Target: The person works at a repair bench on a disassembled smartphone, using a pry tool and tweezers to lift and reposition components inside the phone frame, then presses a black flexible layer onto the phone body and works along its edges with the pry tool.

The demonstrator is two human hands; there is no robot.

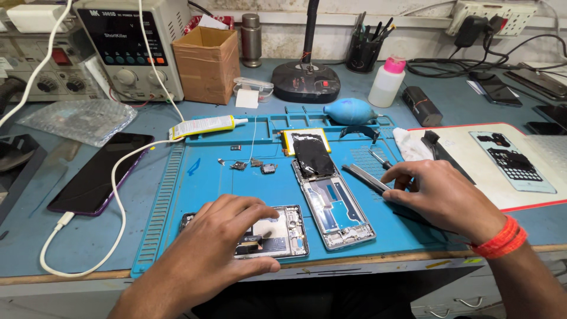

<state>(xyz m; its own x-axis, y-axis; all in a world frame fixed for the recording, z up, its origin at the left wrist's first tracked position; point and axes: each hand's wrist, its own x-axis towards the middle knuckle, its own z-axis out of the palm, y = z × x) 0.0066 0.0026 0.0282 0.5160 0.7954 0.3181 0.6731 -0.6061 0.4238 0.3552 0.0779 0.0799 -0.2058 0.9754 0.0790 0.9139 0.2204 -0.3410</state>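
On the blue mat (pixel 201 177), left hand (pixel 227 236) lies open, fingers spread over the opened phone (pixel 283 230); right hand (pixel 440 195) pinches metal tweezers (pixel 365 177) beside the phone frame (pixel 336 207).

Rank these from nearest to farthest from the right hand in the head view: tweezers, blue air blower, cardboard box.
From the right hand:
1. Tweezers, touching its fingertips, just to their left.
2. Blue air blower, beyond it at the mat's far edge.
3. Cardboard box, far back left by the power supply.
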